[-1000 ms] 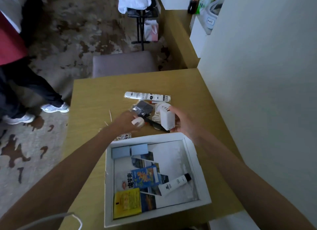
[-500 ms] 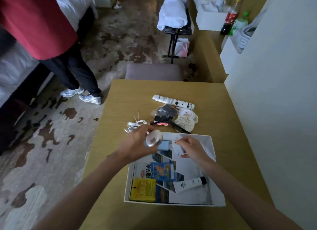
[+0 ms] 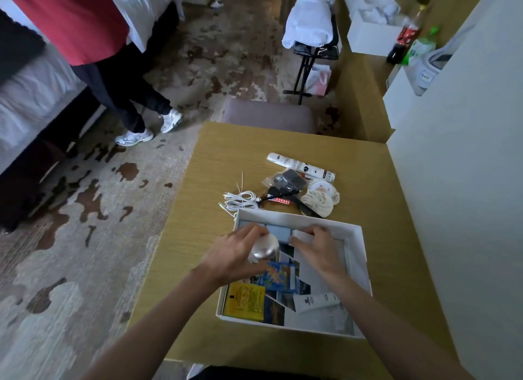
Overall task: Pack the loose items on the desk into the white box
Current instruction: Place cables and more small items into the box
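Note:
The white box [image 3: 357, 255] lies on the wooden desk [image 3: 215, 164]. Both hands are over its far half. My left hand [image 3: 236, 256] grips a small round silver-white case [image 3: 264, 249]. My right hand [image 3: 319, 249] presses a white charger block [image 3: 300, 236] against the far wall, beside two pale blue cards [image 3: 278, 232]. Inside lie a yellow packet [image 3: 246, 299], a blue packet [image 3: 281, 276] and a white tube [image 3: 315, 302]. Loose beyond the box: a white cable [image 3: 240, 200], a black comb [image 3: 305, 207], a cream cloth pouch [image 3: 318, 202], a dark packet [image 3: 288, 178] and a long white tube [image 3: 300, 166].
A wall [image 3: 452, 181] bounds the desk's right edge. A padded stool [image 3: 268, 115] stands at the far edge. A person in a red top [image 3: 70, 20] stands on the patterned carpet at the left. A folding rack [image 3: 314, 40] stands farther back.
Both hands moved from the loose pile into the box, the left carrying the round case and the right the white charger. The camera view tilted up and the box now sits lower in the frame.

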